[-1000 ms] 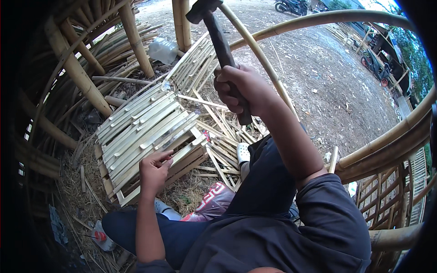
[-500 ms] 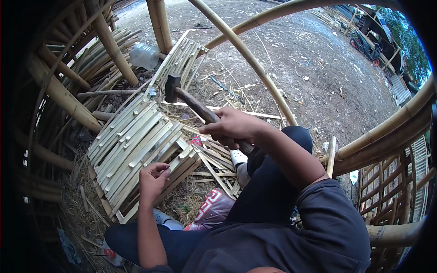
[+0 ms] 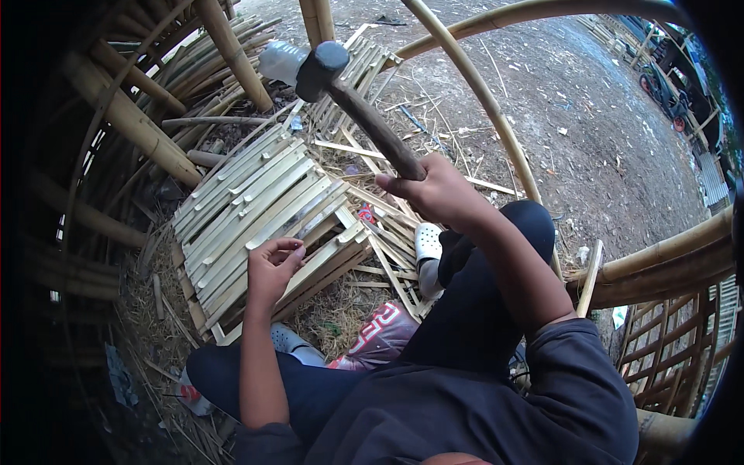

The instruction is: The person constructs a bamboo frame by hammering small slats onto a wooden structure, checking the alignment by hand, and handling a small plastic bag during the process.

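A hammer with a dark, blunt metal head and a wooden handle is raised in my right hand. My fingers wrap the handle's lower part, and the head is up to the left above the work. Below it lies a slatted panel of split bamboo, its pale strips side by side on a frame. My left hand is over the panel's near right part, thumb and fingertips pinched together. Whatever sits between those fingertips is too small to make out.
Loose bamboo strips lie right of the panel, near my shoe. A printed plastic sack is between my legs. Bamboo poles rise around me. A cloudy plastic jug stands behind, and a motorbike is far right.
My right hand has lifted the hammer higher, its head now nearer the camera. My left hand stays pinched at the panel. The whole view has shifted slightly.
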Tool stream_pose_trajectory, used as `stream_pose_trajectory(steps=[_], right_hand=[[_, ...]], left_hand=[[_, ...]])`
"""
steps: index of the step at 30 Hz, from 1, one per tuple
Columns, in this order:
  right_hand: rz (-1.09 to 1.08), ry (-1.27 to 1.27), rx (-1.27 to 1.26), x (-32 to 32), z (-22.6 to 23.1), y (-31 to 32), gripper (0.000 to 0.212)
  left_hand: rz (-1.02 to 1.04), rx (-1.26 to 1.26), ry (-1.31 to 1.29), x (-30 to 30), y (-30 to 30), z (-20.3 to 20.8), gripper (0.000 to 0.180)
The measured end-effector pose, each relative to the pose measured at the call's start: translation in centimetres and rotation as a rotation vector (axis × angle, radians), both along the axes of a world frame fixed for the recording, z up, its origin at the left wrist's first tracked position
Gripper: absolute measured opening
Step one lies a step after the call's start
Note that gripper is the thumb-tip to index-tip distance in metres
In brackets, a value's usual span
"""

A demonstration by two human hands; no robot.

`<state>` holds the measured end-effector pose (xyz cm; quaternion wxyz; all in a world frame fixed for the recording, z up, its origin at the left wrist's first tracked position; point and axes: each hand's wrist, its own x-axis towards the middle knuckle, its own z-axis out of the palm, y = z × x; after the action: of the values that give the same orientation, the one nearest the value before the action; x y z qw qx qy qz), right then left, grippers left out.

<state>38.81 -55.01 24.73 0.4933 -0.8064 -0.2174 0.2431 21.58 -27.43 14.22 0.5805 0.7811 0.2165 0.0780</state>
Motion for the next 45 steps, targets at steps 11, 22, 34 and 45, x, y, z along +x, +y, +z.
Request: stream_pose_trajectory(steps=[11,22,34,45], right_hand=[[-0.037,0.265,0.143,-2.8,5.1,0.2,0.045],[-0.062,0.280,-0.028,1.2,0.0,1.9,0.044],[-0.047,0.396,-0.164,2.1,-3.5,0.4,0.045],[-0.087,0.368,-0.286,2.4,-5.1,0.9,0.049]], left_hand=[[0.025,-0.044,-0.076,4.4,-1.1,0.4,0.017],[-0.095,0.289,-0.263,11.7,0.9,-7.5,0.014],[-0.151,0.624,-0.448,14.2,2.0,-12.3,0.011],[-0.142,0.536,-0.502,14.5,2.3,-12.6,0.009]])
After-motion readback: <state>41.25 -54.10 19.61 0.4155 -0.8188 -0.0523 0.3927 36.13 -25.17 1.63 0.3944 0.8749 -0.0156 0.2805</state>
